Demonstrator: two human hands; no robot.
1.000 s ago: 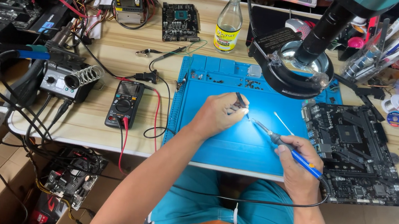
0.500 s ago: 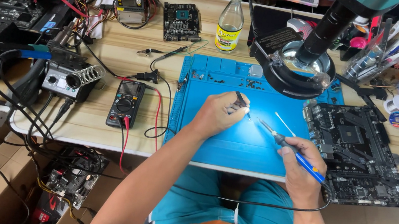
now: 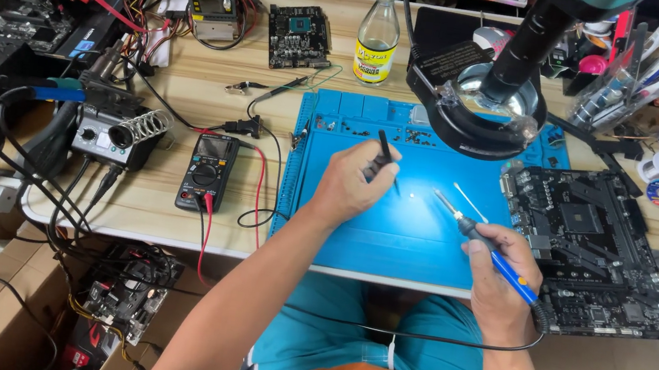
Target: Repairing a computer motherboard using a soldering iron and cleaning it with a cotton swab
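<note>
My right hand [image 3: 498, 269] grips the blue-handled soldering iron [image 3: 481, 241] mid-handle near the blue mat's [image 3: 391, 237] right edge; it looks light, stiff, hot-tipped. My left hand [image 3: 351, 184] pinches black tweezers [image 3: 387, 159], thin and springy, mid-mat.

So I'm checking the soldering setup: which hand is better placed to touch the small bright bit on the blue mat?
Probably the left hand: its tweezers point down beside the small bright bit. The right hand holds the soldering iron with its tip farther off.
</note>
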